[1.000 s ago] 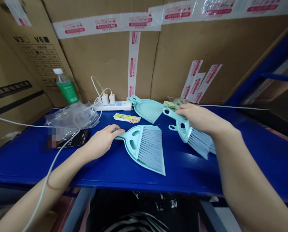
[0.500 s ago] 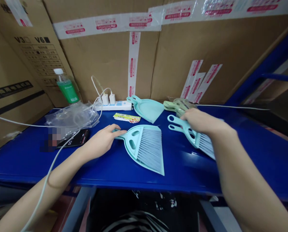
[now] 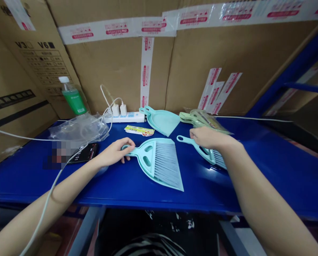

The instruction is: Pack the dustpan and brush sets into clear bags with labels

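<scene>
The right hand has moved a bit to the left, and the light blue-green plastic brush under it has come along. Half a second ago two handle rings showed there side by side; now I see just one. The left hand has curled its fingers more around its handle. The things at the back have stayed put.

On the left of the shiny blue table is a clear bottle with a green label. In front of it lie a crinkly clear plastic bag and a flat black phone.

Next, the left hand grips the handle of a light blue-green plastic dustpan, thumb on top and other fingers below. A handle is probably the easy part to grab. A brush with long grey-blue bristles lies flat in the pan, because the two seem shaped to fit.

Behind that sit a long white power strip, a yellow and white paper strip and a second light blue-green dustpan, perhaps far back to leave room for the arms.

On the right, the right hand's fingers are bunched around its brush's handle, though their tips are hidden. Behind it is a pale green plastic tool in a see-through wrapper.
</scene>
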`<move>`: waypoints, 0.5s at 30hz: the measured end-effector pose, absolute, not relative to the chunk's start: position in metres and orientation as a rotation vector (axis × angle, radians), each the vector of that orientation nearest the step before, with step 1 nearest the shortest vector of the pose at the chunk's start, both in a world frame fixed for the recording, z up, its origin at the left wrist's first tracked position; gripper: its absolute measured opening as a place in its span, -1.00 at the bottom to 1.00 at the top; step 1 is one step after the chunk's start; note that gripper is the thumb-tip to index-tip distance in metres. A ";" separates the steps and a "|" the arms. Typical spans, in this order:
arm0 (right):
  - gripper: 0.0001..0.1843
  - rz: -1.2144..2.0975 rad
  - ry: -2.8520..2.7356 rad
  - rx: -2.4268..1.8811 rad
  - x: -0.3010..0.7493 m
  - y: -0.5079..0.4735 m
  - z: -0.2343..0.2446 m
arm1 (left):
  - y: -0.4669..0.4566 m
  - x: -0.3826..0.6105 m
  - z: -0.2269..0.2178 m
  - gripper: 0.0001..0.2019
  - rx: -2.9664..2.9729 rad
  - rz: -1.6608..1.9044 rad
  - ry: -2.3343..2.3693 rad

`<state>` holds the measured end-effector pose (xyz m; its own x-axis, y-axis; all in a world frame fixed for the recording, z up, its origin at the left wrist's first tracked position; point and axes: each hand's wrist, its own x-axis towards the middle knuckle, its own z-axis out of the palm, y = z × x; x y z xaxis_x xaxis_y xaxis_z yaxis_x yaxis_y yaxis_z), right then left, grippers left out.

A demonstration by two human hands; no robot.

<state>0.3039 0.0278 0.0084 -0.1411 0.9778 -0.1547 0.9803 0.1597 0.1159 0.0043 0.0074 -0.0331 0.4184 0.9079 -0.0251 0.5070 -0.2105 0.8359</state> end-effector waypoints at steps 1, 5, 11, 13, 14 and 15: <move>-0.67 -0.006 2.221 1.927 0.302 0.027 0.010 | 0.007 0.005 -0.033 -0.71 1.790 0.593 1.198; -0.63 0.125 2.272 1.917 0.286 0.020 0.011 | 0.005 0.007 -0.032 -0.69 1.628 0.542 1.140; -0.34 -0.255 2.980 1.277 0.249 -0.001 -0.014 | 0.006 0.007 -0.034 -0.67 1.568 0.544 1.085; -0.21 -0.411 2.998 1.127 0.239 -0.007 -0.025 | 0.007 0.007 -0.036 -0.64 1.547 0.546 1.090; -0.17 -0.460 2.995 1.082 0.236 -0.010 -0.029 | 0.007 0.007 -0.037 -0.64 1.534 0.544 1.091; -0.15 -0.499 2.985 1.058 0.233 -0.012 -0.032 | 0.007 0.007 -0.038 -0.63 1.522 0.538 1.087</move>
<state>0.2331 -0.0117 -0.0324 -0.7802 0.6241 -0.0425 0.6039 0.7339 -0.3111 0.0067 0.0072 -0.0382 0.4690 0.8543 -0.2241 0.3393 0.0600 0.9388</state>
